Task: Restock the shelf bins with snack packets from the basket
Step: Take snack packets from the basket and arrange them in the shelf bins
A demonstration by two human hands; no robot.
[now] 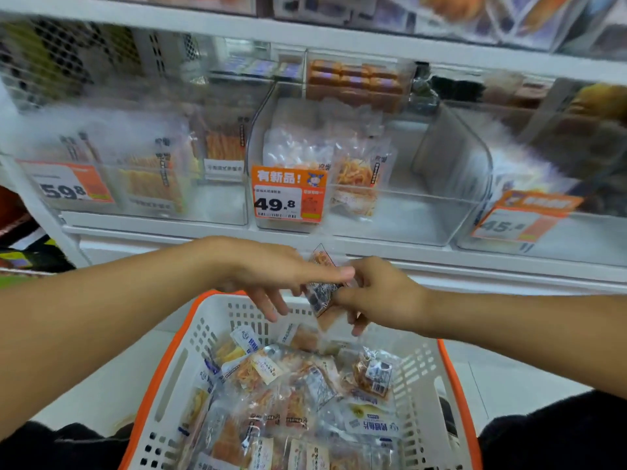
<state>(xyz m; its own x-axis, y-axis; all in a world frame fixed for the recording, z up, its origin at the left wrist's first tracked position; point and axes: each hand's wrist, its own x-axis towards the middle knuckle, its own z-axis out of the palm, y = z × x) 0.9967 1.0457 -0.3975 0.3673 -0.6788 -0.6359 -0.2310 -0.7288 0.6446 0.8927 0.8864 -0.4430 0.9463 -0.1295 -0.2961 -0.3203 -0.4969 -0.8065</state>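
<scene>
Packet (322,293) hangs above the basket (169,361), just below the shelf edge, pinched in my right hand (380,293); my left hand (271,276) touches its top with straight fingers. I judge I'm mid-transfer. Next it must go up into the middle bin (407,212), where matching packets sit.

I am holding one clear snack packet (322,293) between both my hands above the white basket (190,351) with orange rim, which is lying full of packets below the clear shelf bins (390,212).
</scene>
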